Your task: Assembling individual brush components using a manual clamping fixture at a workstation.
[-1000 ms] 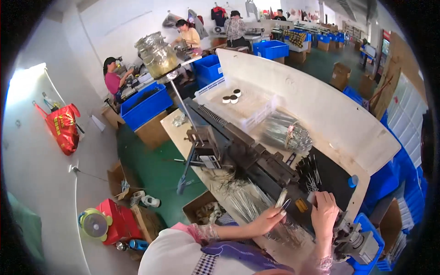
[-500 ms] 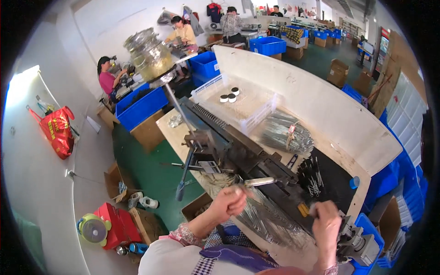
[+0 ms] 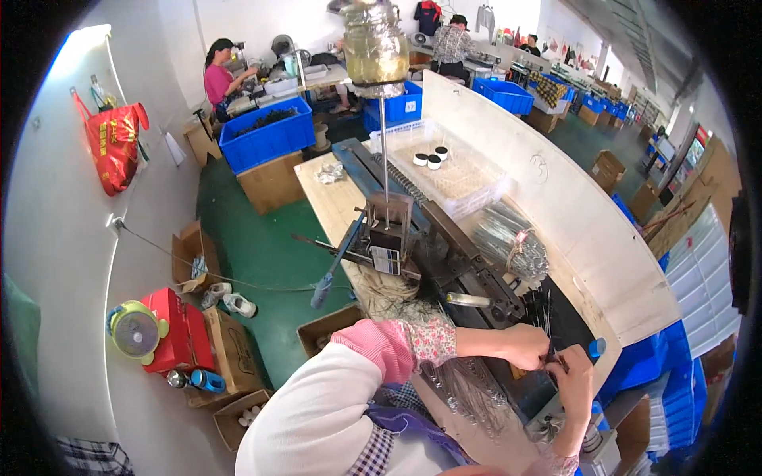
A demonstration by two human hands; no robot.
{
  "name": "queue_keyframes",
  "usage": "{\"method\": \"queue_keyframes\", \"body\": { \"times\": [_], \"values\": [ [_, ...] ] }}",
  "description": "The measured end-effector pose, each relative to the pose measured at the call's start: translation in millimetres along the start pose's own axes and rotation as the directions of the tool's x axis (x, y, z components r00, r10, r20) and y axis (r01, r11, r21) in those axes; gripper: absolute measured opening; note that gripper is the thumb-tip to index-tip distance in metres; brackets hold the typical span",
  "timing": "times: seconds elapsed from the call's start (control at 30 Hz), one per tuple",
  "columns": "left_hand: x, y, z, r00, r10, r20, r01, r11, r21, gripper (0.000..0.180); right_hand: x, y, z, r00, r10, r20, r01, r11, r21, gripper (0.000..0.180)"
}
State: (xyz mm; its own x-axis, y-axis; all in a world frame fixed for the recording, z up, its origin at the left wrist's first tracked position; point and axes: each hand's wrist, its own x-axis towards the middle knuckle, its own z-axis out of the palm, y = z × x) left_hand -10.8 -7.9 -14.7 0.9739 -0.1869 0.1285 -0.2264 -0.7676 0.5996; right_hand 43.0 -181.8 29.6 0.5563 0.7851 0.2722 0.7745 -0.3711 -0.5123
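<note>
My left hand (image 3: 525,347) reaches across to the right, its fingers closed in a pinch. It meets my right hand (image 3: 575,376), also closed, at the right end of the bench. Something small and dark, perhaps thin rods, shows between the fingertips; its kind cannot be made out. Just beyond the hands, thin dark metal rods (image 3: 546,305) lie on a black mat, partly hidden. A yellow piece (image 3: 517,372) shows beneath my left hand. Left of the hands is a long dark metal bench machine (image 3: 468,266) with a pale handle (image 3: 468,300).
A tied bundle of thin metal rods (image 3: 512,238) lies beyond the machine, beside a white crate (image 3: 468,186). Many loose thin rods (image 3: 468,389) lie at the bench's near side. A blue-gripped lever (image 3: 321,290) juts out left. A small blue cap (image 3: 597,348) sits right of the hands.
My left hand has moved right, away from the pale handle, and now meets my right hand. The handle sits lower against the machine. The whole view has shifted and turned.
</note>
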Motion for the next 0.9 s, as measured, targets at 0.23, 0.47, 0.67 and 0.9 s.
{"method": "queue_keyframes", "body": {
  "times": [0.23, 0.47, 0.67, 0.9],
  "values": [
    [-6, -4, -23, 0.934, 0.350, -0.071, -0.250, 0.783, 0.570, 0.008, 9, 6, 14, 0.974, -0.158, -0.162, 0.161, 0.987, 0.002, 0.015],
    [-45, -10, -35, 0.833, 0.426, -0.354, -0.177, 0.810, 0.559, 0.020, 23, -9, 29, 0.949, -0.194, -0.247, 0.224, 0.970, 0.096, 0.022],
    [-115, 7, 17, 0.648, 0.062, -0.759, -0.158, 0.986, -0.054, 0.029, 38, -6, 46, 0.967, -0.139, -0.214, 0.190, 0.952, 0.240, 0.023],
    [-129, -33, 33, 0.817, -0.436, -0.378, 0.000, 0.655, -0.756, 0.017, 50, -6, 53, 0.970, -0.141, -0.199, 0.188, 0.952, 0.243, 0.023]
  ]
}}
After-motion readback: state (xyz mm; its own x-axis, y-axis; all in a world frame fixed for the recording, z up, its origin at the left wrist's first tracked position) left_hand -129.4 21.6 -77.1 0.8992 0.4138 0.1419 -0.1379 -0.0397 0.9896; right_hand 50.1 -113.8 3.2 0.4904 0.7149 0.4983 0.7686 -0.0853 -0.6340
